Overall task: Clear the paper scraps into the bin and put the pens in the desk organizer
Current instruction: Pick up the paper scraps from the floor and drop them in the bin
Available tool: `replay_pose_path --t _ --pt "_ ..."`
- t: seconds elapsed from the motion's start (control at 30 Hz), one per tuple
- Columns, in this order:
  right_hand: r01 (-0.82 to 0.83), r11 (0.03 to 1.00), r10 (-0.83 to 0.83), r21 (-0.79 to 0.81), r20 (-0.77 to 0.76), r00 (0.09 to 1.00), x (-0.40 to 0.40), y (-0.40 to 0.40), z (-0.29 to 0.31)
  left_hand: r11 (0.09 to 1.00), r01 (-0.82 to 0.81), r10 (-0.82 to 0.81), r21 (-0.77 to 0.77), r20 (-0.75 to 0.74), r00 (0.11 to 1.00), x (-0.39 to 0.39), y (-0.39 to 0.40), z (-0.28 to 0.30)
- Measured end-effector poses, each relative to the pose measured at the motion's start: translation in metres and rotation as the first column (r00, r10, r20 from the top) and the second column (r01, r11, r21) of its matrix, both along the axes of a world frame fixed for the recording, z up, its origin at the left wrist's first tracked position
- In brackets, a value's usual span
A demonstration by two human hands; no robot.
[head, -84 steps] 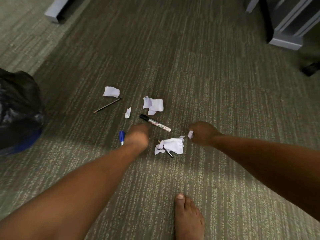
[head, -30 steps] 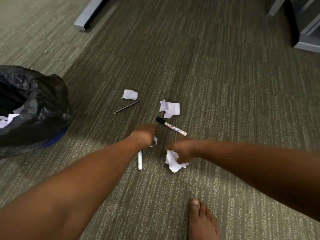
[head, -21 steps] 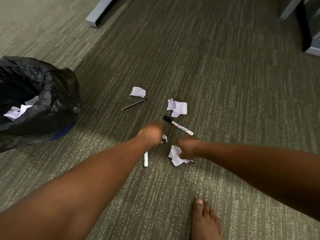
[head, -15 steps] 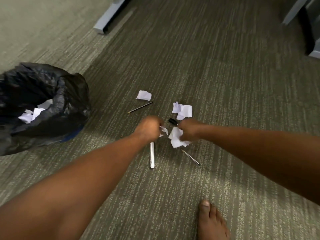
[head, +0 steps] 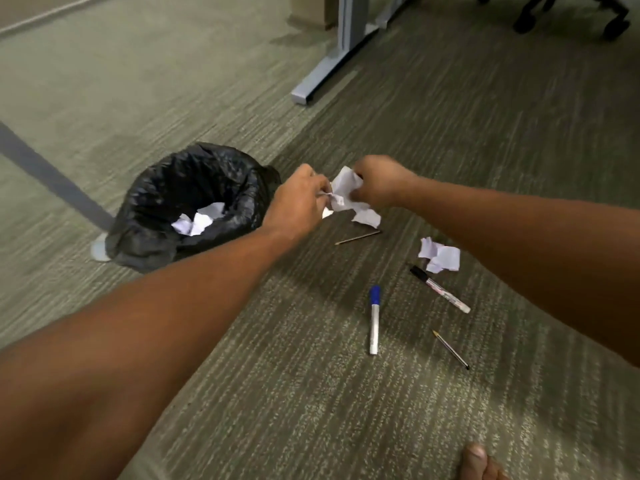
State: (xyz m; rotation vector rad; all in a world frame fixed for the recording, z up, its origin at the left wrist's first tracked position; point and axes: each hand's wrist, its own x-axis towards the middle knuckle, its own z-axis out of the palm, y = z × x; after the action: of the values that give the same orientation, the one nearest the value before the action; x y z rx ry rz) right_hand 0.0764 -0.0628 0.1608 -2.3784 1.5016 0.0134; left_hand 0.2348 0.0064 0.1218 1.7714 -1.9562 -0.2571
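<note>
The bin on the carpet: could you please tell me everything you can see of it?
The bin stands upright on the carpet, left of both hands. A crinkled, glossy black plastic bag lines it and drapes over its rim, hiding the body; only a pale bit of base shows at lower left. Its mouth is open, with white paper scraps inside. Neither hand touches it.

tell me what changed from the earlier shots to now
Both hands came up off the carpet toward the bin: the right hand lifted the big paper scrap, the left hand a small one. Both markers, the thin pens and two scraps stayed on the floor.
</note>
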Motion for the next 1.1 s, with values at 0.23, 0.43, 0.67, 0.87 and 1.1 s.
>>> replay_pose_path --t 0.23,0.43,0.67,0.87,1.1 --pt "-0.118 0.974 0.144 -0.195 0.128 0.981 0.098 -0.005 0.031 0.977 -0.167 0.171 -0.133 0.018 0.985 0.096 0.017 0.037" --pt "-0.178 0.966 0.222 -0.188 0.245 0.944 0.177 0.004 0.037 0.93 -0.345 0.356 -0.122 0.075 0.932 0.156 0.032 0.044" --pt "-0.216 0.973 0.23 -0.08 0.366 0.902 0.209 0.014 0.016 0.935 -0.355 0.348 0.012 0.177 0.921 0.172 0.052 0.037" --pt "-0.191 0.978 0.206 -0.079 0.391 0.897 0.184 0.006 0.01 0.923 -0.386 0.382 0.0 0.141 0.913 0.168 0.052 0.032" --pt "-0.105 0.991 0.127 -0.085 0.322 0.938 0.122 -0.019 0.0 0.991 -0.135 0.133 0.001 0.17 0.976 0.118 0.032 0.02"
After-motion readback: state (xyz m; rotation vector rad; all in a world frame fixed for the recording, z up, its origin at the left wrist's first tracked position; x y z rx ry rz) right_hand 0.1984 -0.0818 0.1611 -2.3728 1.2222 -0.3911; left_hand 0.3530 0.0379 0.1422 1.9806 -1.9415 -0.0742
